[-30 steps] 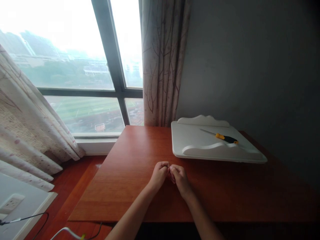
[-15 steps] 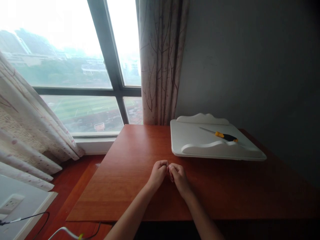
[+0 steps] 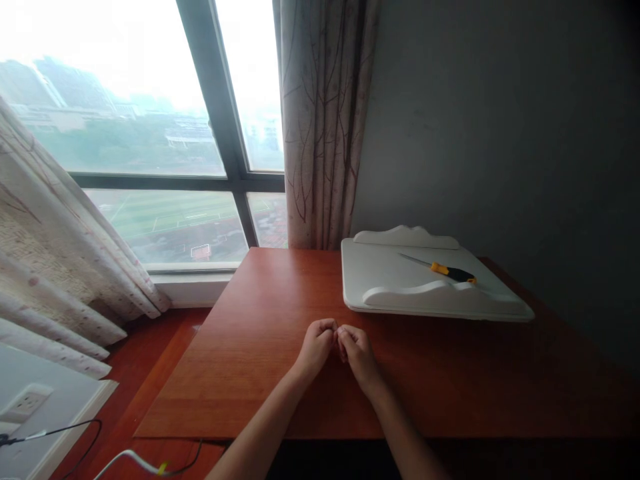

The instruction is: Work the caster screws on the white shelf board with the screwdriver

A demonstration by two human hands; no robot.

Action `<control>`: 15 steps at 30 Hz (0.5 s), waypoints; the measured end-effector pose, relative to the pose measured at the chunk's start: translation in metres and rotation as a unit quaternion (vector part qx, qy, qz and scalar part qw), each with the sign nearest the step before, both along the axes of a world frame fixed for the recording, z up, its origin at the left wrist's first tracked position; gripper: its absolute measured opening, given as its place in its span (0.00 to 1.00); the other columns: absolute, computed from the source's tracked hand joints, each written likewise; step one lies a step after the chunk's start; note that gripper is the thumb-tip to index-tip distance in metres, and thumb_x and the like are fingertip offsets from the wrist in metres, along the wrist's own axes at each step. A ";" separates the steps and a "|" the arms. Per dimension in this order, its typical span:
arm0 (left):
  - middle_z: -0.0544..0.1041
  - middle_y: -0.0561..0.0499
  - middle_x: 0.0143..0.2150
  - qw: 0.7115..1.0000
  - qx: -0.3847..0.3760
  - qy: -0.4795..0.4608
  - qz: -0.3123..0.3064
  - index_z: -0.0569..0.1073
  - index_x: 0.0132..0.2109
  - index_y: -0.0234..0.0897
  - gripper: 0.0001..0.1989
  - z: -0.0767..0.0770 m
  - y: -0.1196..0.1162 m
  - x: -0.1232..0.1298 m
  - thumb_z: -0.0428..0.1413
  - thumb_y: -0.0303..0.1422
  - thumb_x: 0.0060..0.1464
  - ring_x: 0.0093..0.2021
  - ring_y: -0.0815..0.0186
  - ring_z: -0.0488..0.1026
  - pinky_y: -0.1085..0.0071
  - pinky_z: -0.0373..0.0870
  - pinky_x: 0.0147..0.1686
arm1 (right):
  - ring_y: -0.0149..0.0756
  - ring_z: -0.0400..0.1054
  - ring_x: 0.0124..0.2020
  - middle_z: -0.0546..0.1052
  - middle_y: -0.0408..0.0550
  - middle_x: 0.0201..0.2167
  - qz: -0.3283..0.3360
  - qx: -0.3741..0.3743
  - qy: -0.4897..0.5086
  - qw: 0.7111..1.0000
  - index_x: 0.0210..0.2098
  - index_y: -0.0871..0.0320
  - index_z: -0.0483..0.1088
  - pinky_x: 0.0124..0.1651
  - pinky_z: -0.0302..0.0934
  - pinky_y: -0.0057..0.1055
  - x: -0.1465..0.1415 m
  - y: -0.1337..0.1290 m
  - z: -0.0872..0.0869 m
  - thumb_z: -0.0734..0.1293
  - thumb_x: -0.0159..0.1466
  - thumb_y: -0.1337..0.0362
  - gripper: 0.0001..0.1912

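My left hand (image 3: 319,345) and my right hand (image 3: 356,348) meet over the near half of the reddish-brown wooden table (image 3: 235,360). Both have their fingers curled in, with the fingertips of one against those of the other. No object shows in or between them, though the palms are hidden. Beyond my right hand lies a white tray-like board (image 3: 385,267) with wavy raised sides. On it rests a hand tool (image 3: 453,273) with a yellow and black handle and a thin, tapered metal blade pointing left. Neither hand touches the board or the tool.
A window (image 3: 160,213) and a patterned curtain (image 3: 320,133) stand behind the table, with another curtain (image 3: 55,240) at the left. A grey wall (image 3: 475,120) is on the right. Cables (image 3: 127,455) hang near a wall socket (image 3: 27,403) at lower left.
The view has shifted very slightly. Both hands keep the same closed pose, and the board and tool lie as before.
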State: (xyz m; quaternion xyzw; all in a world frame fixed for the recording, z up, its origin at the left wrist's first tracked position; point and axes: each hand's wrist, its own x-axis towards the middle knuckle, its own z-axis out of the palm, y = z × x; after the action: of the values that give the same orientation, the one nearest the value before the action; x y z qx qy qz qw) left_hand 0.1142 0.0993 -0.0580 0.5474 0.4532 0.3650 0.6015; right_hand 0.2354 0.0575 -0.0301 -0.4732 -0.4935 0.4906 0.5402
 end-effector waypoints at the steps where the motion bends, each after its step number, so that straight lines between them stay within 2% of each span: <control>1: 0.74 0.43 0.56 1.000 0.003 0.001 0.000 0.72 0.58 0.34 0.19 0.000 0.000 0.000 0.58 0.39 0.64 0.51 0.56 0.75 0.56 0.77 0.48 | 0.28 0.52 0.18 0.60 0.38 0.14 0.000 0.000 0.000 1.000 0.18 0.54 0.58 0.23 0.46 0.29 0.000 0.000 0.000 0.61 0.64 0.52 0.21; 7: 0.76 0.45 0.50 1.000 0.026 -0.004 0.006 0.73 0.54 0.33 0.16 0.002 -0.002 0.000 0.58 0.39 0.65 0.44 0.60 0.76 0.61 0.78 0.43 | 0.27 0.52 0.18 0.60 0.38 0.14 0.002 0.000 0.002 1.000 0.18 0.54 0.58 0.24 0.46 0.29 0.000 -0.001 0.000 0.61 0.64 0.52 0.21; 11: 0.75 0.52 0.35 0.999 0.047 -0.017 0.013 0.74 0.42 0.31 0.13 0.006 -0.003 0.001 0.57 0.40 0.65 0.30 0.69 0.72 0.71 0.73 0.31 | 0.28 0.52 0.18 0.60 0.38 0.14 0.000 -0.001 0.004 1.000 0.18 0.54 0.58 0.23 0.46 0.29 0.000 -0.001 0.001 0.61 0.64 0.52 0.21; 15: 0.64 0.58 0.22 0.997 0.061 -0.029 0.021 0.67 0.26 0.33 0.20 0.012 -0.005 0.002 0.57 0.39 0.65 0.23 0.73 0.63 0.75 0.64 0.24 | 0.27 0.52 0.18 0.60 0.38 0.14 0.001 -0.002 0.005 1.000 0.18 0.54 0.58 0.23 0.46 0.29 0.000 -0.001 0.002 0.61 0.64 0.52 0.22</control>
State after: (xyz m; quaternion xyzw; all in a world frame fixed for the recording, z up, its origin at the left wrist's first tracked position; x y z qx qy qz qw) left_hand 0.1159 0.0943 -0.0455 0.5626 0.4234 0.4204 0.5723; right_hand 0.2350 0.0567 -0.0277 -0.4712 -0.4906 0.4945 0.5411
